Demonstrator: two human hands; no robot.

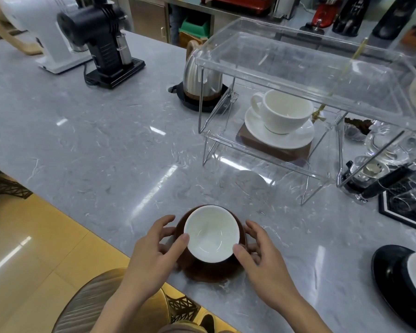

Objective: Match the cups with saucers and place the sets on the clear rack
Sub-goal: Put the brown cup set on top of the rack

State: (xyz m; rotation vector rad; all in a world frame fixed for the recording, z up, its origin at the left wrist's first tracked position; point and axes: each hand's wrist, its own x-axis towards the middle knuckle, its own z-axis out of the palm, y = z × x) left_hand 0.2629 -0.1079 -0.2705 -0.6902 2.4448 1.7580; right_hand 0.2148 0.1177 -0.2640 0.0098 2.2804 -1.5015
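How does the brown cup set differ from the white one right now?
The brown cup is dark outside with a white inside; the white cup is white throughout. The brown cup sits on a brown saucer near the counter's front edge between the left hand and right hand; the white cup stands on its white saucer inside the clear rack. Both are empty.

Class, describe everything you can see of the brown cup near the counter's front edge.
The brown cup is glossy, ceramic-looking, dark brown outside and white inside, and empty. It sits upright on a matching brown saucer on the grey marble-look counter near its front edge. No handle shows. The left hand and right hand flank it, thumbs on the rim, fingers around the sides. Whether it is being lifted cannot be told.
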